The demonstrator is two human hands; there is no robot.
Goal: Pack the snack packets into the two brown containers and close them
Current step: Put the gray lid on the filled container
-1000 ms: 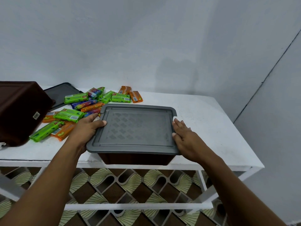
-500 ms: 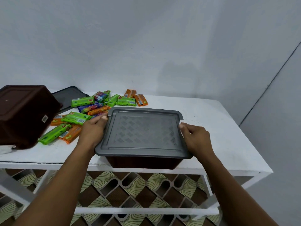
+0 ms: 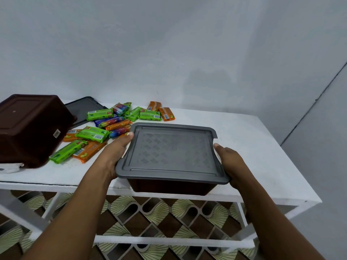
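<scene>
Grips with the left hand [image 3: 114,154] the left side of a brown rectangular plastic container [image 3: 169,186] capped by a grey diamond-patterned plastic lid [image 3: 170,152], fingers curled under the rim, thumb laid along the lid's edge. Clasps the opposite side with the right hand [image 3: 231,164] in the same way, thumb raised beside the notched corner. Sits at the very front of the white bench [image 3: 253,147], near side overhanging the edge; cannot tell whether resting or lifted clear.

Risks, first, dropping the brown body: holding by the rim alone could unseat a loosely fitted lid and let the body fall to the patterned floor [image 3: 150,212]. Cannot judge from here how firmly snapped on.

Risks, second, sealing in nothing: leaves the green, orange and purple snack packets [image 3: 112,126] heaped loose on the bench just behind the left hand, with the inside hidden under the lid. Probably calls for taking the lid off, and prying it up this close to the edge could tip everything forward. Could also sweep packets aside with the left wrist on any sideways move.

Further left, a second brown plastic container [image 3: 28,126], upturned and tilted, propped partly on a white object [image 3: 9,167] at the bench's end, next to a second grey lid [image 3: 84,109] lying flat: likely to rock or slide under a careless nudge.
</scene>
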